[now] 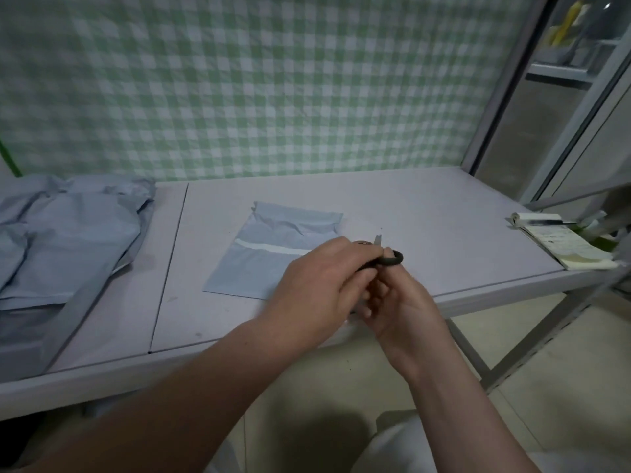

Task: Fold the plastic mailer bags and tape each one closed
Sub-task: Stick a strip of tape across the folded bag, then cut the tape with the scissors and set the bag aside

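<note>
Left hand curled round what looks like dark-handled scissors. Right hand tucked against it from below, fingers curled; grip impossible to tell. Just beyond the knuckles, flat on the table, one blue mailer bag; heap of bags well left.

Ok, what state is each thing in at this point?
Mailer: flat on table, white strip showing, no tape seen.
Pile: mailers heaped at left, crumpled.
Scissors: held above the front edge, blades mostly hidden.
Left hand: curled round scissors.
Right hand: curled, gripping scissors.
Notepad: lying at right edge.
</note>
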Available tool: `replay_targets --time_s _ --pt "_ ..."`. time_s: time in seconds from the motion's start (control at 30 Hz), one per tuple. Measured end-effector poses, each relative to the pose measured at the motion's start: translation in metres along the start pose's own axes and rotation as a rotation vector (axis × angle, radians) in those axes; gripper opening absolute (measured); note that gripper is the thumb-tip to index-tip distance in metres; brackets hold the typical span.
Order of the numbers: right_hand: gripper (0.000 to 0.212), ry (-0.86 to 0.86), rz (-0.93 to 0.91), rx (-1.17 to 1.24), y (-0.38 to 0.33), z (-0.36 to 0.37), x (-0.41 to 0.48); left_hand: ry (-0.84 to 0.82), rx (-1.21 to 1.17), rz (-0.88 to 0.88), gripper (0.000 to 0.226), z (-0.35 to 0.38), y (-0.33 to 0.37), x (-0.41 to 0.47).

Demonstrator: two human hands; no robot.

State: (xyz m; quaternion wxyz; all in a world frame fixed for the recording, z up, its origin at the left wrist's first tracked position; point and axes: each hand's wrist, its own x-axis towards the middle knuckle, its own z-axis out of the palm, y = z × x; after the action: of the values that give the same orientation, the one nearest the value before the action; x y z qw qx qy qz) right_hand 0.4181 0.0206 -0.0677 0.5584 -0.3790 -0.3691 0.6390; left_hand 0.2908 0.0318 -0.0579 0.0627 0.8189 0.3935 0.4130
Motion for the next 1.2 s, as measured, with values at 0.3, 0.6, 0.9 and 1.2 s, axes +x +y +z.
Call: replay_targets --time_s 0.3,0.6,0.9,1.2 --pt "0.043 0.087 0.187 0.469 -0.005 -0.037 -0.009 -0.141 -0.027 0.155 0.033 0.021 0.005 -0.001" --pt "0.039 0.158 0.314 0.143 -0.01 -0.041 -0.031 -0.352 0.29 -0.44 0.031 0.044 -0.026 0.053" --pt "0.046 0.037 0.44 0.164 -0.01 -0.038 -0.043 -0.122 0.013 -0.65 0.042 0.041 -0.025 0.072" --pt "0.046 -0.073 0.572 0.276 0.001 -0.01 -0.038 0.081 -0.548 -1.038 0.027 0.022 -0.055 0.066"
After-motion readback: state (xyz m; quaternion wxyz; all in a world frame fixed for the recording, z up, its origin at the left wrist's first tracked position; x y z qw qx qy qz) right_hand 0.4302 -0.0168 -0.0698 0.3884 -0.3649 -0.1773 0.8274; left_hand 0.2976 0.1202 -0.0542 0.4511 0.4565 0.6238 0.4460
